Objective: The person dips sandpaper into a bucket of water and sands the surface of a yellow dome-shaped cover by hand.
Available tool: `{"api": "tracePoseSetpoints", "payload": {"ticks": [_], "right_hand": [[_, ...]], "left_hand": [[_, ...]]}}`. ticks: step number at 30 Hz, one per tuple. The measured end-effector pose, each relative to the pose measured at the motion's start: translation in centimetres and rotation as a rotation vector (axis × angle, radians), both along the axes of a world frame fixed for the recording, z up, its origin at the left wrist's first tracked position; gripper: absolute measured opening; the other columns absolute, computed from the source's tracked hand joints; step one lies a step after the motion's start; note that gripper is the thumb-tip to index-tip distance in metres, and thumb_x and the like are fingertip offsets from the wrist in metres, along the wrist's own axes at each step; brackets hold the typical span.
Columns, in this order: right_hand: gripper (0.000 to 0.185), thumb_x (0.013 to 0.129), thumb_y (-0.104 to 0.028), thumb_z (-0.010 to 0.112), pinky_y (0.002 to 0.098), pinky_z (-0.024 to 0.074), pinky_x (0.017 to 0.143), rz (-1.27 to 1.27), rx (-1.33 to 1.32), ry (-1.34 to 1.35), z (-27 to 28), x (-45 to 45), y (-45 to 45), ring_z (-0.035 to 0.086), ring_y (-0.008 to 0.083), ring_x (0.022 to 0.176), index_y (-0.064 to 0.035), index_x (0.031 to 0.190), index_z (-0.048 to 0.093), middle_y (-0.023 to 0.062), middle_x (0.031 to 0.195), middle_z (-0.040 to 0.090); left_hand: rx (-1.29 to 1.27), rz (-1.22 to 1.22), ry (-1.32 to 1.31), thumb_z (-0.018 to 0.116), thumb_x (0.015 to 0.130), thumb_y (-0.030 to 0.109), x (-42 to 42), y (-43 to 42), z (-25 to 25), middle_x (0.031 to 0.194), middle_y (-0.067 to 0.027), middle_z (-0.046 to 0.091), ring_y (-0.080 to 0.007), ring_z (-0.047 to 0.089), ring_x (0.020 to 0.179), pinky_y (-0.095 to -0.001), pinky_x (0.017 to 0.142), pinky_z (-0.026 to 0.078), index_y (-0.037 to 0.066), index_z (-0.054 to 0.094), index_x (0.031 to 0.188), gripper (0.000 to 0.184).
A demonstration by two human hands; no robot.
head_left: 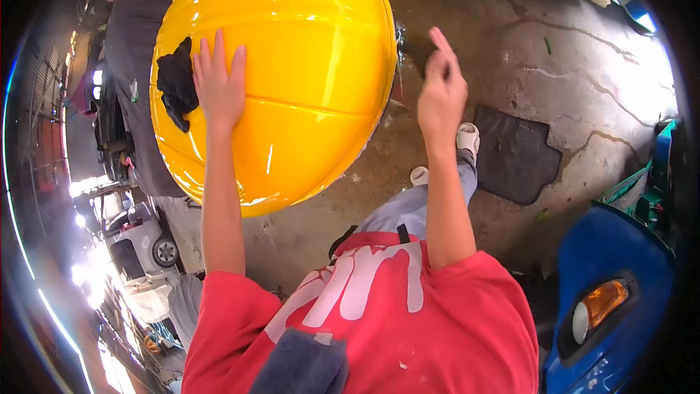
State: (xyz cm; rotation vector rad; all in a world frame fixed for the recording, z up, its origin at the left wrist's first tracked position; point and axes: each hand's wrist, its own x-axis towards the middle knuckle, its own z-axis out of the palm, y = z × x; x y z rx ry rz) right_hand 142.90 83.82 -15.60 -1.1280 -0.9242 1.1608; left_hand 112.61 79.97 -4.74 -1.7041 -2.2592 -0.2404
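My left hand (220, 87) lies flat, fingers spread, on a glossy yellow curved panel (313, 66) that looks like a car hood. A crumpled black cloth (177, 84) rests on the panel right beside my left fingers; whether they touch it I cannot tell. Off the panel's right edge, my right hand (442, 95) is held up in the air over the floor. Its fingers point away from me, seen from the side and slightly blurred, and nothing shows in them.
A dark cover (138, 66) lies along the panel's left side. On the stained concrete floor (576, 66) is a black rubber mat (514, 153). A blue vehicle part with an orange lamp (605, 303) stands at lower right. A parked vehicle (138, 241) is at left.
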Motion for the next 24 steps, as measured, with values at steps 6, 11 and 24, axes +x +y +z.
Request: {"api": "tracePoseSetpoints", "payload": {"ticks": [6,11,24], "right_hand": [[0.053,0.096,-0.018,0.052,0.0602,0.0157,0.117,0.272,0.443,-0.385,-0.3,-4.0,-6.1,0.036,0.0322,0.146,-0.0061,0.148,0.045,0.0108,0.156,0.042],[0.065,0.094,-0.024,0.054,0.0616,0.0013,0.118,0.264,0.398,-0.338,-1.5,-4.8,-6.0,0.027,0.0284,0.151,-0.0109,0.155,0.036,0.0068,0.163,0.033],[0.059,0.086,-0.025,0.067,0.0656,0.0024,0.116,0.522,0.763,-0.779,3.2,-3.6,-5.0,0.031,0.0195,0.149,-0.0143,0.143,0.053,-0.0038,0.159,0.04]], "left_hand": [[-0.049,-0.117,0.11,0.047,0.101,0.052,-3.5,0.0,-0.9,0.161,-0.0223,0.028,-0.0465,0.024,0.147,-0.051,0.121,0.017,0.018,0.038,0.155,0.064],[-0.016,-0.039,0.028,0.046,0.1,0.053,-1.2,-0.4,-0.4,0.161,-0.0216,0.027,-0.0457,0.023,0.148,-0.0516,0.121,0.016,0.018,0.038,0.155,0.065],[-0.013,-0.074,0.123,0.044,0.098,0.059,-2.0,-0.1,-1.6,0.162,-0.0208,0.027,-0.0445,0.021,0.149,-0.0519,0.122,0.015,0.02,0.037,0.155,0.069]]}}
